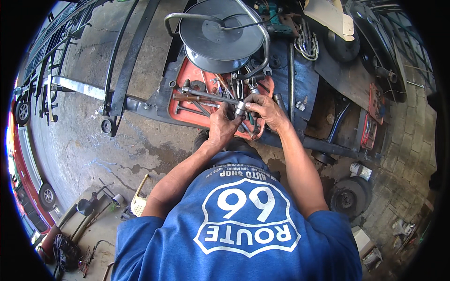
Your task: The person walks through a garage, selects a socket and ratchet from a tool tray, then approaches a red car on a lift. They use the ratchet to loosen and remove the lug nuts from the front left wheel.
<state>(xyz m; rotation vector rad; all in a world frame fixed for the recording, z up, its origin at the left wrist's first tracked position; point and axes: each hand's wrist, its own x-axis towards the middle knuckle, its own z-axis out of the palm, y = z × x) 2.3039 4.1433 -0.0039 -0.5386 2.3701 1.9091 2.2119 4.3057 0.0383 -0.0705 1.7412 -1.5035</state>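
Over a red tool tray [188,115], both hands meet at a shiny silver socket [240,108]. It sits at the end of a long dark metal handle [208,95] that points to the left, and together they look like a socket wrench. My left hand [222,125] is closed around the socket from below and the left. The fingertips of my right hand [268,112] pinch the socket from the right. Wrenches, bars and other hand tools lie jumbled in the tray beneath, partly hidden by my hands.
A large grey reel [220,37] with a bent tube frame stands over the tray's far side. A green power tool [281,29] and several metal shackles [307,44] lie to its right. Long steel bars [133,56] extend at left. A tyre [349,196] rests on the floor at right.
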